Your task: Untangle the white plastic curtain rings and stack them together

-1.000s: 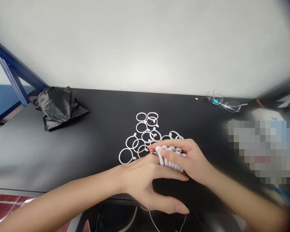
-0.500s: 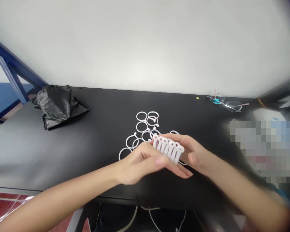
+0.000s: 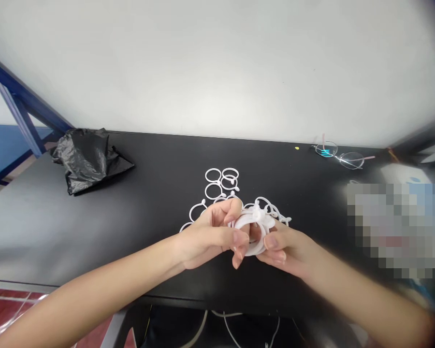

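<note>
A bundle of white curtain rings (image 3: 256,216), stacked face to face with their small eyelets at the top, is held between both hands above the desk. My left hand (image 3: 213,232) grips the bundle's left side, thumb in front and some fingers through the ring opening. On the right side, my right hand (image 3: 288,244) pinches the bundle with its thumb and fingers. Loose white curtain rings (image 3: 213,183) lie behind the hands on the black desk (image 3: 159,169); several are partly hidden by the left hand. More loose rings (image 3: 264,200) lie just beyond the bundle.
A crumpled black plastic bag (image 3: 89,159) sits at the back left of the desk. Eyeglasses (image 3: 339,155) lie at the back right, near a small yellow bit (image 3: 297,148). A partly blurred white package (image 3: 402,174) is at the right. Cables (image 3: 228,328) hang below the front edge.
The bundle has turned from an edge-on row of eyelets so that its round opening faces me. My right hand has come in from behind it to grip its right side.
</note>
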Demonstrator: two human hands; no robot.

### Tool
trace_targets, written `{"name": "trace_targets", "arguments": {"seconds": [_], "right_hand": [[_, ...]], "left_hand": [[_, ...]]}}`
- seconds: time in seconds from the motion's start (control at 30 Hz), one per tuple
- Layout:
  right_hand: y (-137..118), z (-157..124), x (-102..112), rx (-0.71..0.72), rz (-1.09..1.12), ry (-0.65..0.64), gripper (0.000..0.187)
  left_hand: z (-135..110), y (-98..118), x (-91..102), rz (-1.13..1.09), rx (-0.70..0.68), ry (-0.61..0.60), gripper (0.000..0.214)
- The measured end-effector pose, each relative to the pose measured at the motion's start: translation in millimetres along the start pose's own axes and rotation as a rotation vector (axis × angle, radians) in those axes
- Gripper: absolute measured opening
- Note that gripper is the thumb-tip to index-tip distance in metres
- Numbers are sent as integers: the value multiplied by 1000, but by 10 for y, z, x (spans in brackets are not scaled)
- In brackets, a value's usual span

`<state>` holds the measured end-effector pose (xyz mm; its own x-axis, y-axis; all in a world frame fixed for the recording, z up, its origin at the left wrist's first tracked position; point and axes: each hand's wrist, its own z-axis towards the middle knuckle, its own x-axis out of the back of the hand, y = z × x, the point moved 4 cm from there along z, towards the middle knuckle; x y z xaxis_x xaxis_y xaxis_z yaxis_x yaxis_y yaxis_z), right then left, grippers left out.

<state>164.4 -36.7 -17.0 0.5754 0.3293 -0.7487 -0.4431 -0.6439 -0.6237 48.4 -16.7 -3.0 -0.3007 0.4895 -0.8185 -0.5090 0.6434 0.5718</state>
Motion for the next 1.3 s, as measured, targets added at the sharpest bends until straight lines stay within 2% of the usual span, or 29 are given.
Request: {"name": "trace_targets", "arguments": {"seconds": [0.13, 0.3, 0.37, 0.5, 0.63, 0.8, 0.93, 1.13, 1.23, 1.3], "right_hand": [[-22, -18, -13, 36, -51, 62, 25], [-32, -40, -24, 69, -147, 218, 30], [-39, -55, -40, 102, -182, 239, 28], [-45, -80, -66, 149, -268, 264, 31], [-43, -84, -115, 209, -373, 246, 35], [3, -86, -208, 403, -593, 308, 51], [71, -88, -240, 499, -727, 366, 46], [31, -77, -170, 351, -766, 281, 23], [-25, -78, -134, 278, -740, 278, 9], [-47, -76, -126, 246, -725, 285, 7]], "left_hand": [[7, 48, 21, 94, 5, 58, 24], [11, 86, 81, 288, 60, 302, 25], [9, 93, 94, 377, 27, 360, 26], [-10, 86, 88, 544, -104, 317, 29], [-34, 75, 72, 677, -145, 255, 34], [-34, 53, 42, 651, -132, 313, 31], [-53, 18, -10, 704, -157, 341, 32], [-30, 64, -24, 895, -173, 209, 34], [-23, 103, -22, 1056, -213, 156, 35], [-27, 108, -20, 1149, -242, 113, 35]]}}
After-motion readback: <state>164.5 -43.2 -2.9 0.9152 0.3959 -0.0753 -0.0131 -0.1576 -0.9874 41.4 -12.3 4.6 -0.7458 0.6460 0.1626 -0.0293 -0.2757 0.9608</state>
